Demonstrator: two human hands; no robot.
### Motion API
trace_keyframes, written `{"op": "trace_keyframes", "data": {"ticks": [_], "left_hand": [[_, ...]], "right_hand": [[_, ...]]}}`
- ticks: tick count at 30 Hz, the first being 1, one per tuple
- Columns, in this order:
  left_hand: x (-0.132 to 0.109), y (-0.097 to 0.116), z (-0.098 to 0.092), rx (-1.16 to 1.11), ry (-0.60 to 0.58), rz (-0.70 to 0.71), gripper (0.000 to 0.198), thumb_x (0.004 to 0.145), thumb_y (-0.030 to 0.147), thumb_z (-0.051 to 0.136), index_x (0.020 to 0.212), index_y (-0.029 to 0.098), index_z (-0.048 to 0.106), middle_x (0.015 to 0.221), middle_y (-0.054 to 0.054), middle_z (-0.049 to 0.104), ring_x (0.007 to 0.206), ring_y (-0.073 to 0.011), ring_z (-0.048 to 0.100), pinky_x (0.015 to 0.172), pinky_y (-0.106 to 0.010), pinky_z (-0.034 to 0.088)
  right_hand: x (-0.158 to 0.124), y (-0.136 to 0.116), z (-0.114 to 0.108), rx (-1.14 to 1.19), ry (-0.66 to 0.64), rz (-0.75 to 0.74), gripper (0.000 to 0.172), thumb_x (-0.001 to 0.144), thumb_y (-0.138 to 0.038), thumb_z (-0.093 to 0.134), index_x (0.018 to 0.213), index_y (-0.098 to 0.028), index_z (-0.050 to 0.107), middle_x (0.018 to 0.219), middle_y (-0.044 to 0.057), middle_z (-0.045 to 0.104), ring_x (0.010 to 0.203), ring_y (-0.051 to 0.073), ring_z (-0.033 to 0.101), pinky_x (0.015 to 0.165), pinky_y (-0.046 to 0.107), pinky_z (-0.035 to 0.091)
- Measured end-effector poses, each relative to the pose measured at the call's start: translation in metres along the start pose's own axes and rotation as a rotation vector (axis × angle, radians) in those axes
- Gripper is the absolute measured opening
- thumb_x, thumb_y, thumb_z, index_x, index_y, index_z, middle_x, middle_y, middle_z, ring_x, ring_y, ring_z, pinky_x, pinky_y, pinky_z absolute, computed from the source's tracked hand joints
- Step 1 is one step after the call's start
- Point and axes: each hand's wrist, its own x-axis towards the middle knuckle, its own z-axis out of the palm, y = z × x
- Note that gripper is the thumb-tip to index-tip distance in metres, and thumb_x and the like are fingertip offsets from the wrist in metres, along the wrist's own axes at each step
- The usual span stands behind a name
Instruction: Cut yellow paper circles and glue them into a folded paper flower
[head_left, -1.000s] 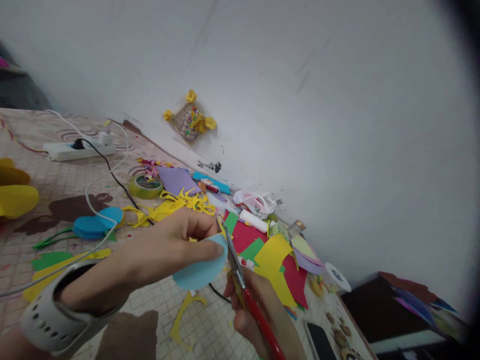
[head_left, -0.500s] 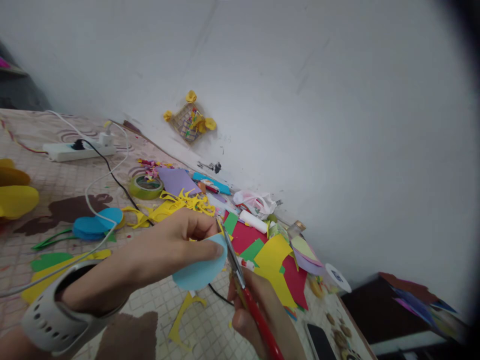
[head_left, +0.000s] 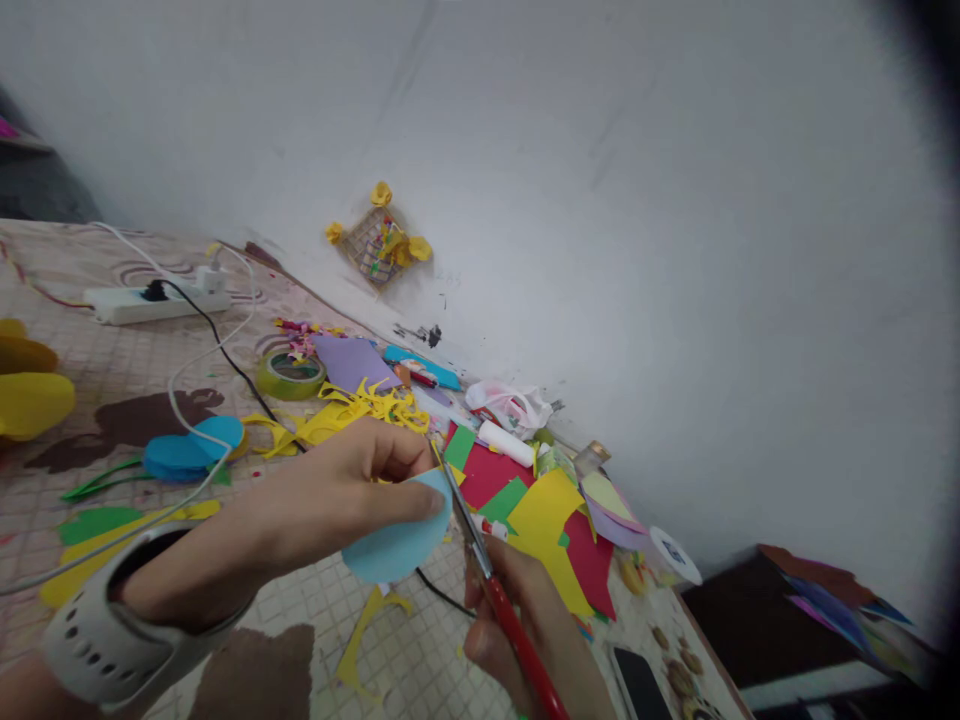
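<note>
Left hand (head_left: 337,495): we pinch a pale blue paper disc (head_left: 394,540) | right hand (head_left: 540,620): we grip red-handled metal scissors (head_left: 517,634), blades at the disc's edge | disc: held between both hands, above a beige patterned mat (head_left: 390,640), beside a heap of coloured paper scraps (head_left: 487,475)

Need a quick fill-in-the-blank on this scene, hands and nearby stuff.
The paper circle pinched by the left hand is ____.
The right hand grips scissors with ____ handles.
The watch band sits on the ____ wrist.
The cable running from the power strip toward the hands is ____.

Missing words: light blue; red; left; black.
</note>
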Motion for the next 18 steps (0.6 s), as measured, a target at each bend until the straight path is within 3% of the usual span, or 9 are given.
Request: {"op": "trace_keyframes", "data": {"ticks": [7, 12, 15, 18], "left_hand": [[0.000, -0.004, -0.002, 0.008, -0.013, 0.021, 0.021, 0.072, 0.031, 0.060, 0.060, 0.018, 0.050, 0.050, 0.007, 0.044, 0.041, -0.0050, 0.036, 0.036, -0.014, 0.026], [-0.002, -0.006, -0.005, 0.146, 0.046, 0.072, 0.028, 0.076, 0.037, 0.060, 0.060, 0.019, 0.046, 0.052, 0.007, 0.041, 0.045, -0.0058, 0.036, 0.040, -0.016, 0.027], [-0.001, -0.005, 0.001, 0.301, 0.052, 0.097, 0.030, 0.079, 0.040, 0.055, 0.059, 0.019, 0.046, 0.055, 0.006, 0.043, 0.050, -0.0078, 0.039, 0.045, -0.019, 0.031], [0.003, -0.008, 0.018, 0.504, 0.021, 0.153, 0.029, 0.080, 0.037, 0.051, 0.057, 0.019, 0.047, 0.057, 0.004, 0.046, 0.056, -0.0106, 0.043, 0.052, -0.022, 0.033]], "right_hand": [[0.004, -0.005, -0.005, 0.064, -0.070, 0.122, 0.056, 0.068, -0.075, 0.059, 0.082, -0.021, 0.054, 0.070, 0.000, 0.053, 0.057, 0.014, 0.045, 0.049, 0.025, 0.038], [-0.004, 0.022, -0.039, 0.178, -0.117, 0.088, 0.072, 0.048, -0.079, 0.070, 0.086, -0.019, 0.062, 0.078, 0.004, 0.060, 0.067, 0.019, 0.055, 0.060, 0.029, 0.044], [-0.008, 0.032, -0.049, 0.307, -0.062, -0.055, 0.059, 0.060, -0.070, 0.073, 0.093, -0.022, 0.062, 0.079, 0.003, 0.061, 0.067, 0.018, 0.056, 0.062, 0.030, 0.045], [-0.003, 0.023, -0.037, 0.469, 0.171, -0.181, 0.028, 0.079, -0.046, 0.070, 0.090, -0.025, 0.055, 0.090, 0.003, 0.062, 0.080, 0.018, 0.057, 0.071, 0.031, 0.046]]}}
